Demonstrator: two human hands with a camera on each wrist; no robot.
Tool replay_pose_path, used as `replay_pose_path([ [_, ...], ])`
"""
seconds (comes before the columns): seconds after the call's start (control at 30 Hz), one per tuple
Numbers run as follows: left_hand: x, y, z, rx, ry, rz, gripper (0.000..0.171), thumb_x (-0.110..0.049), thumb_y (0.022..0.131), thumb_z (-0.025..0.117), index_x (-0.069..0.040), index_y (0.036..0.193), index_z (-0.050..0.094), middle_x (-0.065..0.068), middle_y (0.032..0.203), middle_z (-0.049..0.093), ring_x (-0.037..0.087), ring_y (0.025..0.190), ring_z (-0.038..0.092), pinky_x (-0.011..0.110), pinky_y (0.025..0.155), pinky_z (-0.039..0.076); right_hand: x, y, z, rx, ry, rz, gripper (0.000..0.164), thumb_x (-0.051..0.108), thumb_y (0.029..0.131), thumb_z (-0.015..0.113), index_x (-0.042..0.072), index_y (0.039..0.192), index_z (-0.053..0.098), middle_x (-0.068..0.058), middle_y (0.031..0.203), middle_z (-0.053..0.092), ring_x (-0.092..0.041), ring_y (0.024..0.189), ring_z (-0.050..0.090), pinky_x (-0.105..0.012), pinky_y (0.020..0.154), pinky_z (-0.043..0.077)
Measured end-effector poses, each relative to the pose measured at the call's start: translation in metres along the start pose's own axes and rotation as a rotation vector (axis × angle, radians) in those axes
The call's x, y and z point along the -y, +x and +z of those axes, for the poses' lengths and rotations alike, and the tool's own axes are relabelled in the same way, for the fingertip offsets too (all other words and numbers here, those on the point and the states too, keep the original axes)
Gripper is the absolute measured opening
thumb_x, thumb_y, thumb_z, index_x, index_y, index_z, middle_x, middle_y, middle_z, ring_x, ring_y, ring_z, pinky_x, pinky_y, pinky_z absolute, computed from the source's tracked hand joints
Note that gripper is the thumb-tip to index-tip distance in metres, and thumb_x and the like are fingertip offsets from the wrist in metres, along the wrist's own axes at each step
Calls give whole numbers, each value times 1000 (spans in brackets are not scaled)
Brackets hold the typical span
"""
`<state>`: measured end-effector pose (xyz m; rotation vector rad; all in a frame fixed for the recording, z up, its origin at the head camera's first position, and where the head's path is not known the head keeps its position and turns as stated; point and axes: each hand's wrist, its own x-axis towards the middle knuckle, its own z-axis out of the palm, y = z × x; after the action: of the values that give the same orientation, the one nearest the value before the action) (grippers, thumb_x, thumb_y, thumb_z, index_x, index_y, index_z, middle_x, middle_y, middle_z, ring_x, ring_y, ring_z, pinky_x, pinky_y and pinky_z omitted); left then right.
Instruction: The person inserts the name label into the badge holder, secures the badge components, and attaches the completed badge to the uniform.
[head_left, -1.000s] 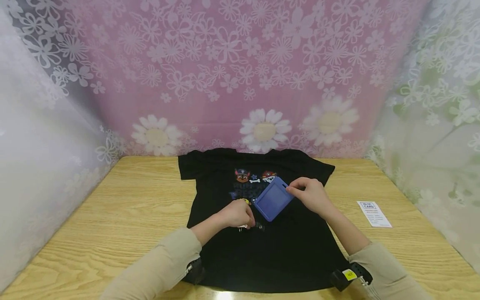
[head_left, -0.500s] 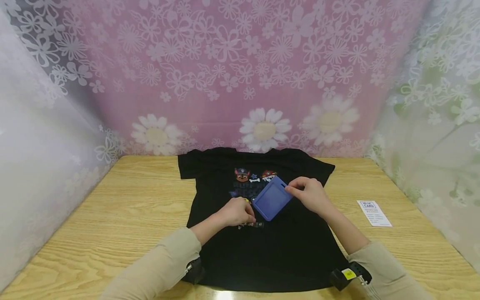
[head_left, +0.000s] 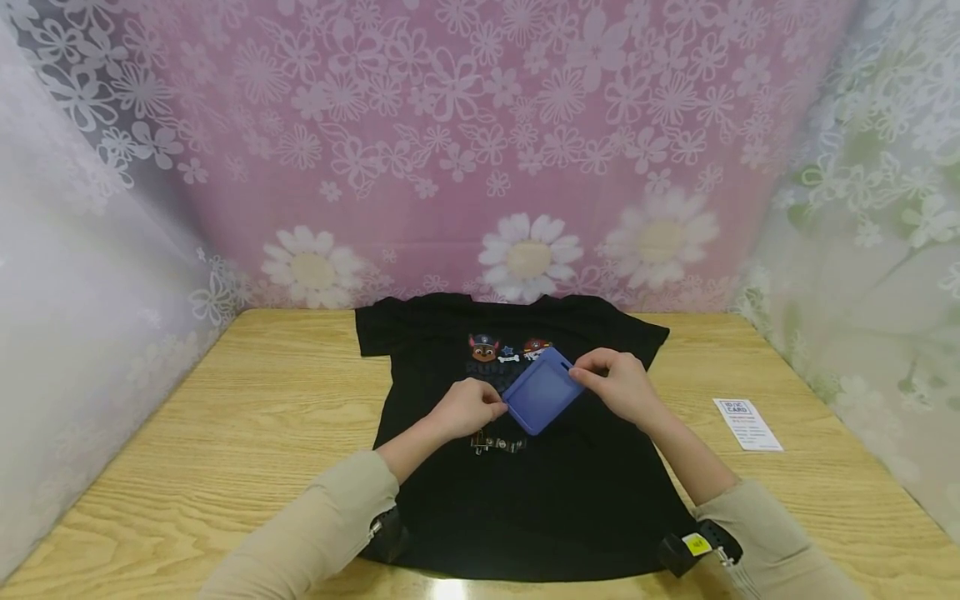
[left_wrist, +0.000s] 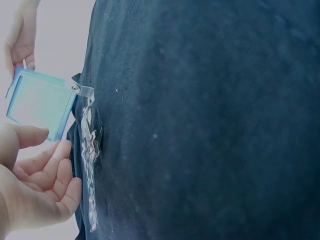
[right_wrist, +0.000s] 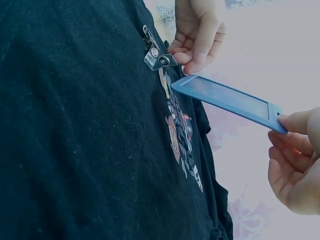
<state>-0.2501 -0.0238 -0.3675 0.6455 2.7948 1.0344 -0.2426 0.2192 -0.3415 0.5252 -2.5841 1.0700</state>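
My right hand point(head_left: 618, 387) pinches one slotted corner of a blue badge holder point(head_left: 545, 396) with thumb and forefinger, holding it tilted above a black T-shirt point(head_left: 540, 500). At the holder's opposite corner is my left hand point(head_left: 467, 408), its fingers loosely bent. The right wrist view shows a small gap between those fingertips and the holder point(right_wrist: 225, 98). Close by on the shirt sits a clear strap clip with metal snaps point(right_wrist: 154, 52); its strap end lies against or just in front of my left fingers, and I cannot tell which. The holder's window shows no card.
A white printed card point(head_left: 748, 425) lies on the wooden table point(head_left: 300, 400), right of the shirt. Cartoon prints point(head_left: 483, 348) decorate the shirt's chest. A pink flowered curtain point(head_left: 420, 150) hangs behind the table, with pale flowered sheets at both sides.
My left hand has moved up from the strap clip on the shirt to the holder's lower left corner, uncovering the clip. My right hand keeps hold of the badge holder almost in place.
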Motion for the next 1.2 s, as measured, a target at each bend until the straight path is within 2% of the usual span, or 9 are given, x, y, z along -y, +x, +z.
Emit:
replay_pose_path([
  [0.2,1,1,1,-32,-10,-7,15,-19,84,66,-4,87,69,1,78,63,11,70,55,26,63,46,1,-1,-2,-19,34,-50,5,9,84,67,5,82,70,-6,86,66,-20,81,59,-31,70,46],
  [0.43,0,1,0,-22,-87,-21,16,-16,84,65,-1,91,67,0,73,64,10,67,55,24,60,45,1,0,-1,-1,61,-69,5,9,85,66,6,84,70,-5,88,66,-15,79,58,-28,68,47],
  [0.6,1,1,-2,-27,-108,-19,12,-14,85,65,-3,85,69,0,68,65,9,65,54,24,57,42,0,0,1,-20,28,-86,6,11,84,68,6,84,71,-4,86,67,-16,79,59,-28,66,47],
  [0.77,2,2,-4,-55,-155,-22,11,-12,86,64,-3,83,69,0,67,65,10,65,61,23,56,43,0,-1,2,-57,-3,-89,9,12,82,70,4,85,73,-3,79,66,-13,70,56,-25,60,43],
  [0.87,3,2,-5,-68,-221,-31,10,-8,86,63,0,84,68,3,68,65,15,67,66,23,57,46,1,-1,2,-46,26,-49,13,13,83,69,2,87,73,-5,76,66,-15,66,57,-25,58,43],
  [1.03,3,2,-5,-87,-313,-41,8,-3,86,61,2,88,67,11,72,66,23,69,68,24,58,50,0,-2,3,-2,109,66,20,16,85,67,-1,95,72,-10,72,67,-14,61,62,-27,61,49],
  [1.1,3,2,-6,-97,-317,-48,9,-3,86,61,2,89,68,13,73,67,24,69,68,24,57,50,0,-3,4,5,124,83,22,17,86,66,-2,97,71,-11,74,68,-14,63,64,-30,65,52],
  [1.2,3,2,-8,-127,-267,-55,10,-6,86,63,0,92,69,11,76,68,22,71,67,23,57,46,-2,-3,5,5,120,82,24,19,88,64,-1,98,71,-9,73,68,-15,67,65,-36,71,52],
])
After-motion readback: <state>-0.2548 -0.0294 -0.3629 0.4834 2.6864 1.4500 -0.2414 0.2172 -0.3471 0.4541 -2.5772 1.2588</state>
